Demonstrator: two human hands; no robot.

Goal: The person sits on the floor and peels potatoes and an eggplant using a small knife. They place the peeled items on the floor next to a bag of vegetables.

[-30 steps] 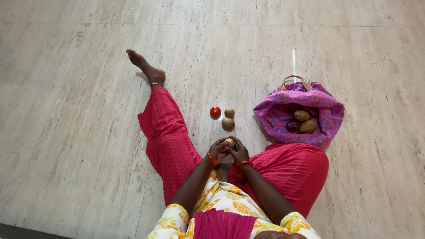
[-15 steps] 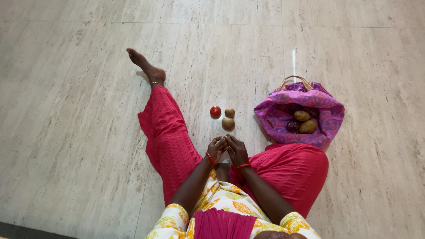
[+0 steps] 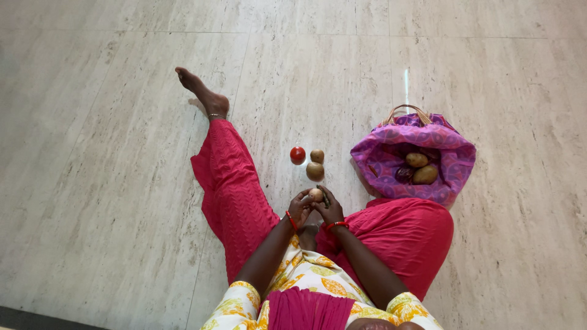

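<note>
I sit on the floor with both hands together in front of my lap. My left hand (image 3: 299,208) holds a small pale potato (image 3: 316,195) at its fingertips. My right hand (image 3: 332,213) touches the potato from the right and grips a thin dark tool (image 3: 324,195) that lies against it. Both wrists wear red bangles.
A red tomato (image 3: 297,154) and two brown potatoes (image 3: 317,156) (image 3: 315,171) lie on the marble floor just beyond my hands. To the right stands an open purple cloth bag (image 3: 449,153) holding potatoes and a dark round vegetable. My left leg stretches out toward the upper left.
Half a second ago my fingers covered the potato; now it shows again at the fingertips, turned slightly, with the dark tool beside it. Nothing else has moved.
</note>
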